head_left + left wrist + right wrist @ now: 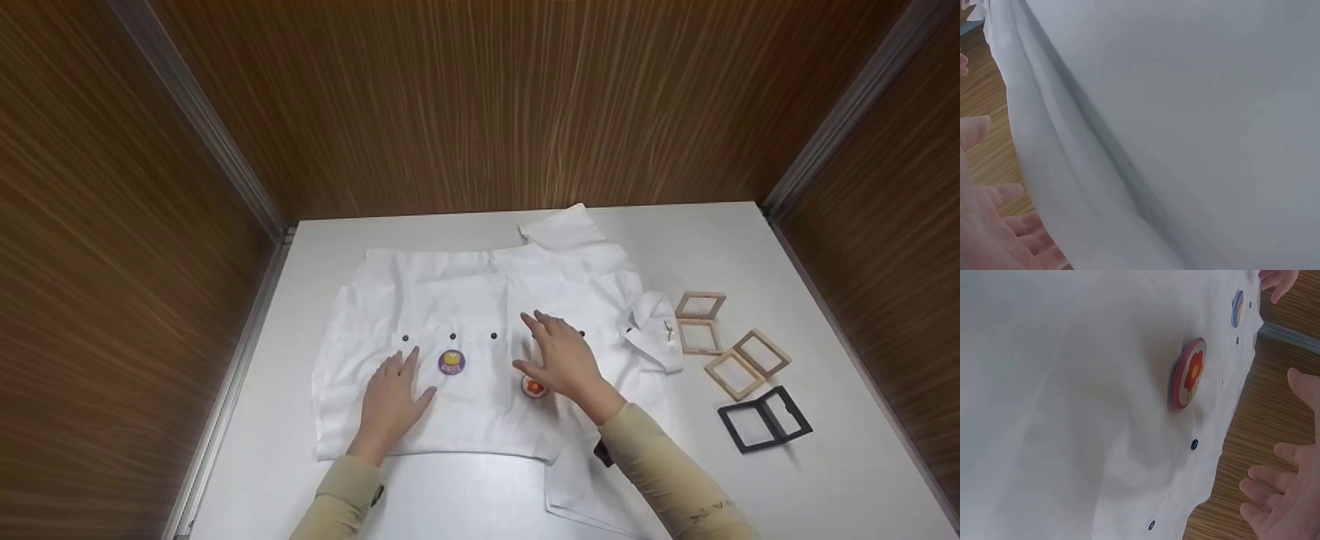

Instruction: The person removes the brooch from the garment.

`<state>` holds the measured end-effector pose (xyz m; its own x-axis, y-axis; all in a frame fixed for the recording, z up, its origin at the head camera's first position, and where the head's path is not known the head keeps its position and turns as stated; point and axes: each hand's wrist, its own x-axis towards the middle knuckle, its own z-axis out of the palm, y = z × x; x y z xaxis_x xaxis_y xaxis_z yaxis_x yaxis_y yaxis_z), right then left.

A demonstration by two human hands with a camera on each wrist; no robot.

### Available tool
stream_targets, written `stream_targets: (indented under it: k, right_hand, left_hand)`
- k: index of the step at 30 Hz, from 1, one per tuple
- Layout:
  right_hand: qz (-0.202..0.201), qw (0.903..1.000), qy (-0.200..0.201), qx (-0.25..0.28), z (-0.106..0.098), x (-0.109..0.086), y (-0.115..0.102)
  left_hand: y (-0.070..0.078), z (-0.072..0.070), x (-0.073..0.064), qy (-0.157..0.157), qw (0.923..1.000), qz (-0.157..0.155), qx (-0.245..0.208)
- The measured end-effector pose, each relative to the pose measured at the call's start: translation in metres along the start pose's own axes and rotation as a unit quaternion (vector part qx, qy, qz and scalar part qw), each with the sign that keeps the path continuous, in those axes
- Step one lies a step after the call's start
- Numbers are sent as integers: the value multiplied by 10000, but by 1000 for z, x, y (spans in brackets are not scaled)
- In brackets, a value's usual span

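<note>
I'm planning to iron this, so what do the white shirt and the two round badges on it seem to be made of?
White shirt: matte fabric, perhaps cotton, judging by its soft folds and creases. Purple badge and red-flower badge: likely metal or plastic with a smooth printed face, since both look stiff, with rounded edges; I can't tell which.

Right hand partly hides one button. Person's right sleeve covers part of a dark object; I cannot identify it. Near shirt sleeve runs out of head view. Purple badge, left: lettering too small to read. Left hand cut off, left wrist view.
</note>
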<state>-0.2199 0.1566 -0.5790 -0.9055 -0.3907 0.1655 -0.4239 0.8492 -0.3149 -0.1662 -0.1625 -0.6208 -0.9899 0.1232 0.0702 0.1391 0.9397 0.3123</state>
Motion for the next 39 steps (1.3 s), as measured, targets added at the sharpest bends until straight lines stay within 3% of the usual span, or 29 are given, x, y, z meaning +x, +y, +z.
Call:
stream_targets:
  k: [8,17,28,36,39]
  right_hand:
    - [-161,9997,-140,111,6,7,-12]
    - [-279,9990,-357,18,10,20,-28]
    - [-570,9979,-289,139,16,28,-46]
    - [-716,9967,-378,-26,18,35,-57]
    - [-896,9953,-353,-136,19,39,-62]
  left_hand:
    - [-7,-2,-4,-14,9995,-189,-270]
    - [-13,-5,-5,76,9997,-114,-210]
    - [-17,-9,-5,149,9993,-209,-258]
    - [-20,-12,-5,91,9985,-410,-361]
    - [-21,-12,-6,204,9981,-408,-422]
